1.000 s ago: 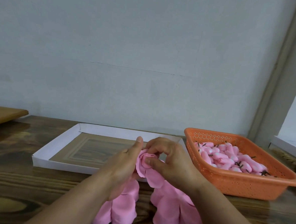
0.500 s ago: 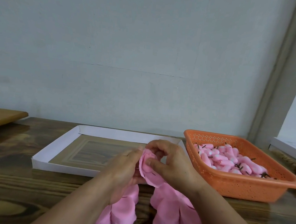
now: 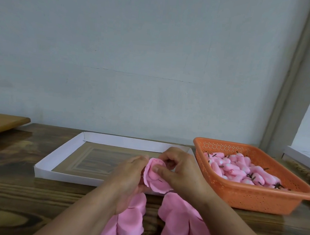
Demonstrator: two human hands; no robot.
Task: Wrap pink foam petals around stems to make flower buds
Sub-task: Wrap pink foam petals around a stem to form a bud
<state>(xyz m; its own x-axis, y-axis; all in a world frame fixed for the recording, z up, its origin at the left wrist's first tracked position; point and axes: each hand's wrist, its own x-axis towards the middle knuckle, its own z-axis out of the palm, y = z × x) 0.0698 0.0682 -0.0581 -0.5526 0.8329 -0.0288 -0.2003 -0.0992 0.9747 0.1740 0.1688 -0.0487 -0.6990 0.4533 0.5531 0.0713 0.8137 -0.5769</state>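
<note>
Both hands meet above the table's front middle, gripping one pink foam petal point(image 3: 156, 179) that curls around a small bud. My left hand point(image 3: 128, 177) backs the petal from the left. My right hand point(image 3: 180, 171) pinches it from the right, thumb pressed on its face. A thin dark stem tip shows by the petal; the rest is hidden. Loose pink foam petals point(image 3: 178, 220) lie on the table under my wrists. An orange basket point(image 3: 254, 198) at the right holds several pink buds point(image 3: 238, 169) with dark stems.
A shallow white cardboard tray point(image 3: 69, 175) lies just behind my hands on the wooden table point(image 3: 18, 199). A wooden board point(image 3: 3, 122) sits at the far left. A white box edge point(image 3: 300, 155) and a pale wall lie to the right and behind.
The petal has been pressed further around the bud, with my right thumb shifted onto its face. Both hands stayed in the same spot.
</note>
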